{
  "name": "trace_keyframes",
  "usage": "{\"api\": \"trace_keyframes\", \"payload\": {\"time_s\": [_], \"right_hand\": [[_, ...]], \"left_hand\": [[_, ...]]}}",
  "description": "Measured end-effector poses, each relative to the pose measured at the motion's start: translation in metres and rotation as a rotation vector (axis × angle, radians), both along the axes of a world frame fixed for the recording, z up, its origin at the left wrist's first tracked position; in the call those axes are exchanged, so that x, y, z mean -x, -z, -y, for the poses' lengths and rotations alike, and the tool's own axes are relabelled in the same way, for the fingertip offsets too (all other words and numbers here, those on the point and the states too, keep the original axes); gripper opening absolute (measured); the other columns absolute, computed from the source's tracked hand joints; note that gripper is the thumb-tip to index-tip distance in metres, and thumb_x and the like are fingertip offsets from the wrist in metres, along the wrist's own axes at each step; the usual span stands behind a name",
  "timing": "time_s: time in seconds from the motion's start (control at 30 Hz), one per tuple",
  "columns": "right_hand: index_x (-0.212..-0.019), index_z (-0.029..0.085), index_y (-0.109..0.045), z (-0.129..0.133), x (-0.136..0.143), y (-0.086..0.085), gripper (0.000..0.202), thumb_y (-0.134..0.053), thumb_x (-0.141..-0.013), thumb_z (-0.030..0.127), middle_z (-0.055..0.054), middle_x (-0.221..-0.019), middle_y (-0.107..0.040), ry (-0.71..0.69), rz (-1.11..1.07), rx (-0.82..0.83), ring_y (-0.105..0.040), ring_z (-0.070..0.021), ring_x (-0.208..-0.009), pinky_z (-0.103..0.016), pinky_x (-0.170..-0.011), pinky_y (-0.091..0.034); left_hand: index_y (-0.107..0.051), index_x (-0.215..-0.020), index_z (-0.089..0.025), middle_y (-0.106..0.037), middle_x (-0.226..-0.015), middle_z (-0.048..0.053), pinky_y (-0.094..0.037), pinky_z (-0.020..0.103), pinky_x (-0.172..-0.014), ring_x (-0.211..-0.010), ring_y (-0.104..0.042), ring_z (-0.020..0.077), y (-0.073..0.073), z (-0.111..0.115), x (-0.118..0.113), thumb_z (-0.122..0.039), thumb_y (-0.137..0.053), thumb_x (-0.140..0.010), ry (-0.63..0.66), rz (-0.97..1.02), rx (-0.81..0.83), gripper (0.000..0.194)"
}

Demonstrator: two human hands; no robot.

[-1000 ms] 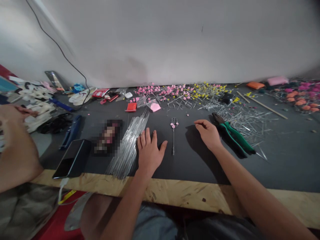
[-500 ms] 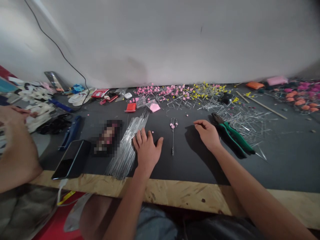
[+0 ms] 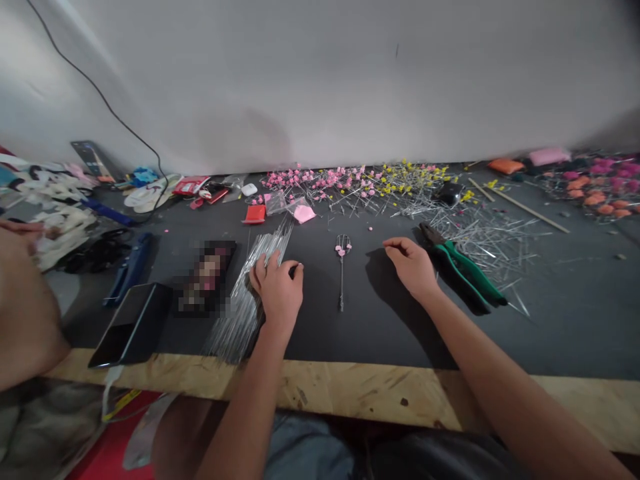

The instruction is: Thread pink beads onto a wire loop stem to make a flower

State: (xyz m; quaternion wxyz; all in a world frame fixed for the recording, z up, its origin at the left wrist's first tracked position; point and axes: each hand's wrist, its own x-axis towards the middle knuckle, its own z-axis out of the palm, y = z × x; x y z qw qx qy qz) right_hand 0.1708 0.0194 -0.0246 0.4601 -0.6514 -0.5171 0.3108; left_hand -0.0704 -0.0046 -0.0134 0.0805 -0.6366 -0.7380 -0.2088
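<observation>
My left hand [image 3: 279, 290] rests over the right side of a bundle of thin metal wires [image 3: 240, 313], its thumb and index finger curled together. Any small item between those fingertips is too small to make out. Between my hands a wire piece [image 3: 342, 280] with a looped head and small pink bits lies flat, touched by neither hand. My right hand [image 3: 413, 267] is pinched closed, just left of the green-handled pliers [image 3: 467, 273]; what its fingertips hold, if anything, cannot be seen.
Pink-tipped [image 3: 320, 180] and yellow-tipped wires [image 3: 417, 177] lie along the wall, with loose wires [image 3: 495, 243] at right. Red [image 3: 255, 214] and pink packets [image 3: 303, 213] lie beyond the bundle. At left are a phone [image 3: 120, 327], a blue tool [image 3: 129, 269] and another person's arm [image 3: 25, 300].
My left hand has shifted left over the wires, and its spread thumb and index finger have come together. A tiny pink bit beside it is no longer visible. My right hand keeps its pinch.
</observation>
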Motion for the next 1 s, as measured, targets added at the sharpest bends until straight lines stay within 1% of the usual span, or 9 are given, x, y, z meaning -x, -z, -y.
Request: {"api": "trace_keyframes", "payload": {"time_s": [0.23, 0.33, 0.47, 0.57, 0.63, 0.7, 0.8, 0.9, 1.0], "right_hand": [[-0.084, 0.021, -0.066, 0.001, 0.001, -0.003, 0.023, -0.049, -0.073, 0.031, 0.001, -0.062, -0.056, 0.001, 0.017, 0.011, -0.044, -0.0126, -0.052, -0.025, -0.049, -0.031], [-0.084, 0.021, -0.066, 0.002, 0.002, -0.004, 0.022, -0.05, -0.073, 0.031, 0.001, -0.06, -0.054, 0.002, 0.012, 0.019, -0.043, -0.0126, -0.051, -0.025, -0.048, -0.031], [-0.085, 0.021, -0.065, 0.001, 0.001, -0.003, 0.021, -0.051, -0.073, 0.03, 0.001, -0.061, -0.055, 0.001, 0.005, 0.014, -0.044, -0.0124, -0.052, -0.025, -0.049, -0.033], [-0.086, 0.02, -0.064, 0.001, 0.0, -0.002, 0.02, -0.052, -0.073, 0.03, -0.001, -0.07, -0.06, 0.022, -0.055, -0.027, -0.047, -0.0128, -0.058, -0.026, -0.055, -0.038], [-0.087, 0.019, -0.063, 0.003, 0.003, -0.002, 0.02, -0.053, -0.074, 0.03, -0.003, -0.08, -0.063, 0.024, -0.109, -0.075, -0.051, -0.0138, -0.065, -0.027, -0.061, -0.04], [-0.087, 0.019, -0.062, 0.006, 0.008, -0.003, 0.019, -0.054, -0.075, 0.031, -0.004, -0.084, -0.063, -0.01, -0.154, -0.108, -0.054, -0.0148, -0.07, -0.028, -0.066, -0.042], [-0.089, 0.02, -0.061, 0.013, 0.019, -0.006, 0.019, -0.056, -0.075, 0.032, -0.003, -0.085, -0.063, -0.139, -0.259, -0.102, -0.057, -0.015, -0.076, -0.029, -0.07, -0.044], [-0.094, 0.022, -0.058, 0.018, 0.027, -0.007, 0.021, -0.06, -0.074, 0.03, -0.002, -0.088, -0.063, -0.281, -0.436, -0.041, -0.058, -0.0139, -0.082, -0.029, -0.076, -0.045], [-0.1, 0.024, -0.054, 0.019, 0.028, -0.009, 0.026, -0.06, -0.075, 0.027, 0.0, -0.088, -0.064, -0.383, -0.563, 0.017, -0.059, -0.0119, -0.08, -0.028, -0.078, -0.045]], "left_hand": [[-0.067, -0.091, -0.024, -0.054, -0.124, 0.005, -0.022, 0.054, -0.103, -0.124, -0.035, 0.0302, 0.001, -0.003, 0.0, -0.033, -0.046, -0.082, 0.007, 0.009, 0.02, 0.024], [-0.068, -0.089, -0.024, -0.055, -0.123, 0.005, -0.02, 0.053, -0.103, -0.124, -0.035, 0.0293, 0.001, -0.004, 0.001, -0.031, -0.047, -0.082, 0.024, 0.03, 0.029, 0.023], [-0.068, -0.084, -0.024, -0.061, -0.115, 0.003, -0.024, 0.048, -0.104, -0.12, -0.042, 0.0251, -0.004, -0.007, -0.001, -0.028, -0.05, -0.081, 0.103, 0.118, -0.003, 0.019], [-0.067, -0.086, -0.021, -0.064, -0.108, 0.004, -0.035, 0.041, -0.099, -0.112, -0.05, 0.0208, -0.013, -0.009, -0.008, -0.027, -0.051, -0.08, 0.265, 0.29, -0.028, 0.017], [-0.066, -0.088, -0.02, -0.066, -0.103, 0.004, -0.044, 0.035, -0.09, -0.102, -0.057, 0.0183, -0.019, -0.009, -0.017, -0.029, -0.051, -0.081, 0.354, 0.451, 0.011, 0.019], [-0.066, -0.091, -0.02, -0.068, -0.097, 0.004, -0.049, 0.031, -0.081, -0.091, -0.062, 0.0168, -0.024, -0.009, -0.028, -0.032, -0.051, -0.081, 0.399, 0.618, 0.079, 0.022], [-0.067, -0.09, -0.02, -0.069, -0.092, 0.003, -0.05, 0.028, -0.075, -0.081, -0.064, 0.0153, -0.026, -0.011, -0.045, -0.034, -0.054, -0.079, 0.475, 0.843, 0.128, 0.021], [-0.067, -0.087, -0.019, -0.069, -0.091, 0.003, -0.051, 0.026, -0.074, -0.08, -0.064, 0.015, -0.022, -0.014, -0.058, -0.032, -0.058, -0.076, 0.521, 1.018, 0.139, 0.019], [-0.067, -0.087, -0.019, -0.069, -0.094, 0.004, -0.051, 0.027, -0.074, -0.082, -0.064, 0.0155, -0.016, -0.016, -0.064, -0.03, -0.061, -0.074, 0.554, 1.155, 0.162, 0.019]]}}
